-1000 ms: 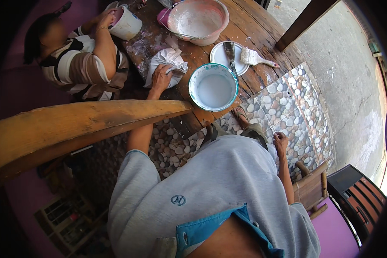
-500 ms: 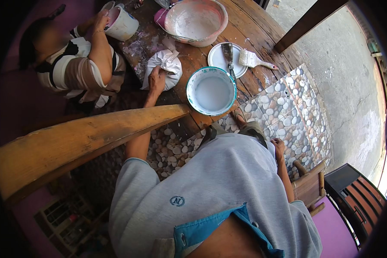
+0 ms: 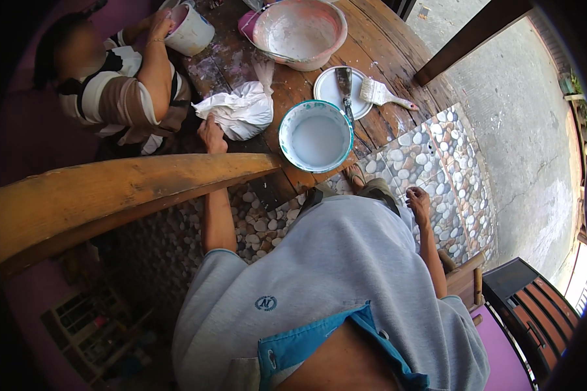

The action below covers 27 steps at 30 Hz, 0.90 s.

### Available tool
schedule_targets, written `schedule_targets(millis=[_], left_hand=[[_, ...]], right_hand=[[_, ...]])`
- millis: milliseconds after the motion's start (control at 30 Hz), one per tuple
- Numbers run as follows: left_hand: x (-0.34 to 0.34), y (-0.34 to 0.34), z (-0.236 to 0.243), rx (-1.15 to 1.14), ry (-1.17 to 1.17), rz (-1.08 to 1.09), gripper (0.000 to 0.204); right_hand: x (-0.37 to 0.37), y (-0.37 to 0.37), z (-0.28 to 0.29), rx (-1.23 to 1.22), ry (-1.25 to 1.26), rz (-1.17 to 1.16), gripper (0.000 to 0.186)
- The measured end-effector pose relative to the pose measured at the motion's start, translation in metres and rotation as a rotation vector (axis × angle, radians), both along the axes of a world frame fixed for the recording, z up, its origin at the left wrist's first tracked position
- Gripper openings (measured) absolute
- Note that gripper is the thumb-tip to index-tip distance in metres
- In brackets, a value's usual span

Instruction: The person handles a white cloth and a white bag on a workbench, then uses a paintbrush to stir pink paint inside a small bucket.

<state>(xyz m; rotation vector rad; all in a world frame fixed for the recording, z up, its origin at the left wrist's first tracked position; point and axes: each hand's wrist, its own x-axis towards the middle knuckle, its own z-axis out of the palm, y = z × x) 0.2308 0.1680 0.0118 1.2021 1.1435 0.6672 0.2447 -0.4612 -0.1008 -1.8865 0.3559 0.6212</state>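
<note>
The left hand [image 3: 212, 135] has its fingertips curled against the near-left edge of the crumpled white bag [image 3: 238, 114], which lies on the wooden table [image 3: 365, 39] just beyond them; the folds hide whether they truly grip. A sharp tug there could tear or tip the bag and spill whatever is inside. Just nearer than those fingers, the wooden beam [image 3: 137, 186] crosses the forearm, so a quick pull back could knock the wrist. To their right, close beside the bag, stands the open bucket [image 3: 314, 109] of whitish liquid near the table edge; a swinging bag or elbow could slop or topple it. The scraper [image 3: 346, 85], farther right, might be jostled off its lid [image 3: 326, 91]. Well apart, the right hand [image 3: 419, 203] hangs half-open, seemingly empty.
</note>
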Motion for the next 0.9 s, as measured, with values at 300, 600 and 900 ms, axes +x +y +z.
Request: schedule_targets(millis=[300,600,900], left_hand=[[-0.103,0.017,0.002,-0.041,0.011,0.113,0.045],[-0.18,-0.064,0.064,0.033,0.02,0.308,0.056],[-0.247,-0.153,0.123,-0.01,0.283,0.503,0.057]], right_hand=[[0.054,0.104,0.057,0.186,-0.023,0.433,0.038],[0.06,0.219,0.053,0.433,0.068,0.634,0.025],[0.078,0.241,0.031,0.409,-0.079,0.827,0.035]])
